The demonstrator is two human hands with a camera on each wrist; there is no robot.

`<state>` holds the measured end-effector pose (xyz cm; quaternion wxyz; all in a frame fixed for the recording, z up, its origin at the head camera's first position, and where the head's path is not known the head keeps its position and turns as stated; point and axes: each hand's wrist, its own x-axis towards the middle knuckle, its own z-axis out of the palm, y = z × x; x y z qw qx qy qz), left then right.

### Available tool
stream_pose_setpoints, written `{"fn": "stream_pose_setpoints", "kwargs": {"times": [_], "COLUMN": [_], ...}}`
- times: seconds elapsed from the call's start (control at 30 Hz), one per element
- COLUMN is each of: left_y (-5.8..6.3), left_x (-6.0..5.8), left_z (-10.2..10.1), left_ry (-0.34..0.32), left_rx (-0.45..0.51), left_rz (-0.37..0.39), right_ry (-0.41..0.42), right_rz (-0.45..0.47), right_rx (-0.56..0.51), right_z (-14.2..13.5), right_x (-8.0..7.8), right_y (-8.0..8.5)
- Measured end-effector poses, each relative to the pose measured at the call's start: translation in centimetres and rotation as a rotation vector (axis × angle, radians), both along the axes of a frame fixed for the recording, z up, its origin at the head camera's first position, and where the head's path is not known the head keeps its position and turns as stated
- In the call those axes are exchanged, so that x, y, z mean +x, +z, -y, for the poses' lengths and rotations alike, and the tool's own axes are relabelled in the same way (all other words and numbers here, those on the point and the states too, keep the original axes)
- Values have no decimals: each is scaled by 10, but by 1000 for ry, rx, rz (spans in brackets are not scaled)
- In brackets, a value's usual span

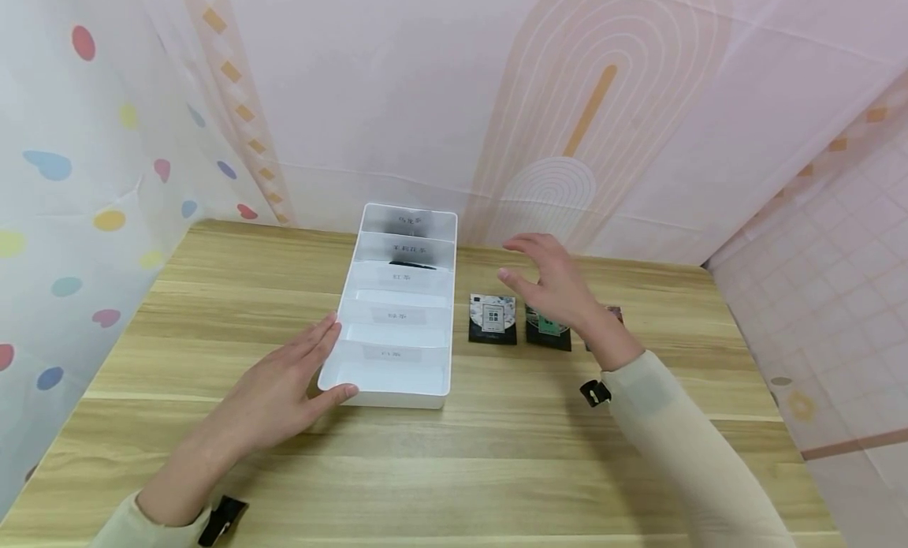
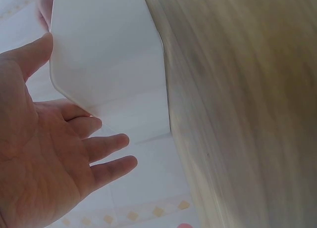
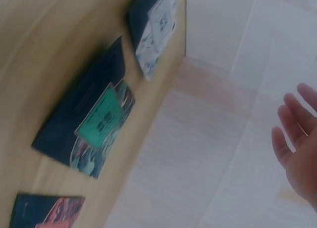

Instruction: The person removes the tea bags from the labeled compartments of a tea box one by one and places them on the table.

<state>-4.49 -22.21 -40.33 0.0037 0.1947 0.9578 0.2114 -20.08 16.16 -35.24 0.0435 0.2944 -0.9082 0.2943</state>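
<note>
A long white divided box (image 1: 400, 400) with labelled compartments lies on the table. My left hand (image 1: 284, 382) rests at its near left corner, fingers along the side and thumb at the front rim; in the left wrist view the hand (image 2: 49, 139) touches the box wall (image 2: 109, 65) with loosely extended fingers. My right hand (image 1: 556, 284) hovers, fingers spread and holding nothing, above a row of dark tea sachets. One has a white label (image 1: 493, 318), the middle one a green label (image 3: 101, 116). A third, reddish sachet (image 3: 52, 213) is partly hidden by my right wrist in the head view.
A thin dark edge (image 1: 413, 265) shows in the box's second compartment from the back. The wooden table (image 1: 496, 485) meets a patterned cloth backdrop (image 1: 369, 98) behind. Black clips (image 1: 594, 392) hang near both sleeve cuffs.
</note>
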Motion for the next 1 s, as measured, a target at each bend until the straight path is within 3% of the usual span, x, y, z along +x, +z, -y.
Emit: {"fn": "stream_pose_setpoints", "kwargs": {"times": [0.27, 0.53, 1.0], "left_y": [-1, 0, 4], "left_x": [-1, 0, 1], "left_z": [-1, -1, 0], "left_ry": [10, 11, 9], "left_rx": [-1, -3, -6], "left_rz": [17, 23, 28], "right_ry": [32, 83, 113], "right_rz": [-20, -51, 34], "right_rx": [75, 111, 122], "right_z": [20, 40, 80], "right_x": [-4, -11, -12], "right_y": [-2, -15, -25]}}
